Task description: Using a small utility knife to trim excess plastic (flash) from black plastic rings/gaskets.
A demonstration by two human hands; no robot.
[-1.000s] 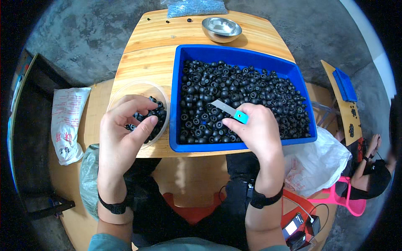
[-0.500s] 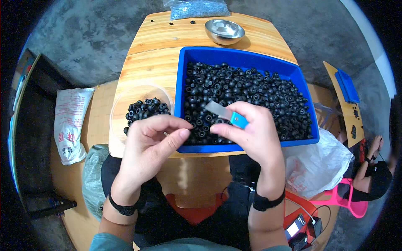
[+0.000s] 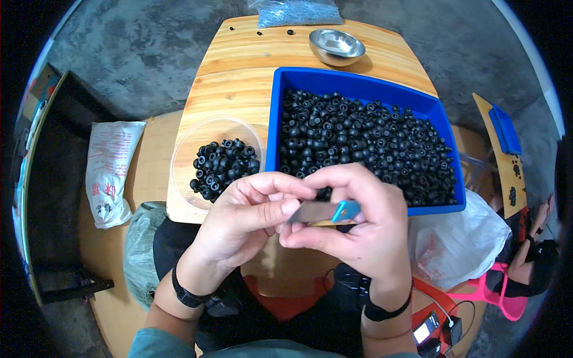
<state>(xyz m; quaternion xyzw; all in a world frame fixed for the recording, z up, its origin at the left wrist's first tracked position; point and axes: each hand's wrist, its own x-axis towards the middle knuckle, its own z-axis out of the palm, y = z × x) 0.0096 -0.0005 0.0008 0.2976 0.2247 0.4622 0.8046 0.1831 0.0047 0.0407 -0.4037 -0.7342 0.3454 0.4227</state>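
Centrally, the right hand [image 3: 373,230] grips a teal-ended blade [image 3: 315,211]; the left hand [image 3: 236,224] nearly closes, its hold indiscernible: apparently blade-work, the next move needing steadiness.

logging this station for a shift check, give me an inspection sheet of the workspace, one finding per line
Surface: wooden table, grain showing
Work things: blue tray heaped with black hollow caps, more in the clear round tub; turquoise-handled blade
Clutter: metal bowl and plastic bag toward the far edge; three small black pieces lie left of the bowl
Left hand: fingertips by the blade's end; any held piece is hidden
Right hand: grips the turquoise-handled blade
Cables: white and black ones near the phone, lower right
Surroundings: white sack at left; co-worker at right
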